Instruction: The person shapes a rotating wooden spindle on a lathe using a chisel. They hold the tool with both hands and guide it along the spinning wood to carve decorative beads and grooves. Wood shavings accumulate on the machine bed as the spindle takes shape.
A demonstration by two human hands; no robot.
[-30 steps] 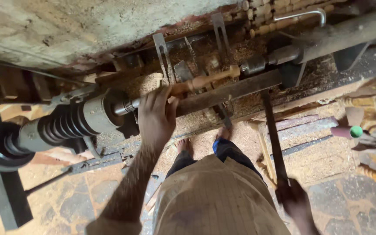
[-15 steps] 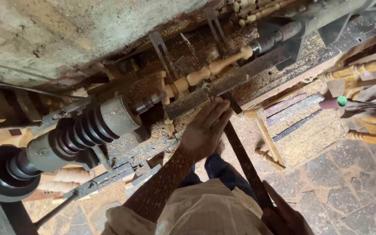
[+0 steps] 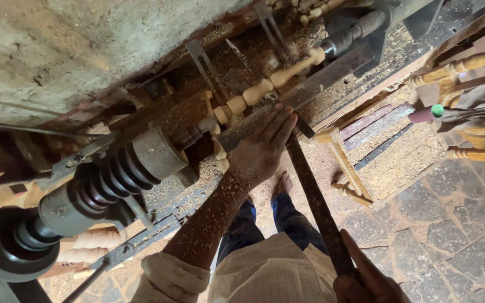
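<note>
- Pale wooden spindle on the lathe already has round bumps carved; more shaping looks left.
- Left hand lies flat, fingers open, on the metal rest bar.
- Right hand grips a long dark chisel.

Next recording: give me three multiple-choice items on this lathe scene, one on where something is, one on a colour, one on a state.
1. Where does the left hand rest?
A. on the flat metal rest beside the turned spindle
B. on the stepped pulley
C. on the stone floor

2. What colour is the cap on the tool handle at the right edge?
A. blue
B. green
C. yellow

3. How does the right hand stand?
A. empty and open
B. flat on the wall
C. closed on the long dark tool

Answers: 1 A, the palm lies flat on the metal rest below the turned spindle. 2 B, the cap is green. 3 C, its fingers wrap the lower end of the long dark tool.
</note>
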